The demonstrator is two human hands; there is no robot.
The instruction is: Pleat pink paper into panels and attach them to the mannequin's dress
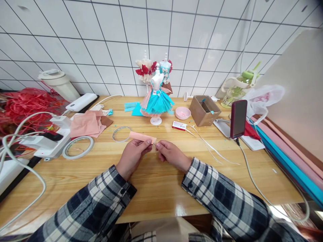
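Note:
Above the middle of the table, my left hand (135,153) pinches a folded strip of peach crepe paper (141,136) between thumb and fingers. My right hand (170,152) is closed in a pinch close by, at the strip's right end. A thin dark sliver shows between the two sets of fingertips, too small to name. Behind the hands stands a small white dress form (156,80) in a turquoise and peach paper dress (158,101). Just left of the strip lies a roll of tape (114,135).
Peach paper sheets (87,123), a larger tape roll (65,148) and a power strip (54,144) with cables lie left. Toward the right are a pink bowl (183,113), a cardboard box (204,111), white ribbons (205,143) and a propped phone (238,118). More dress forms stand by the tiled wall.

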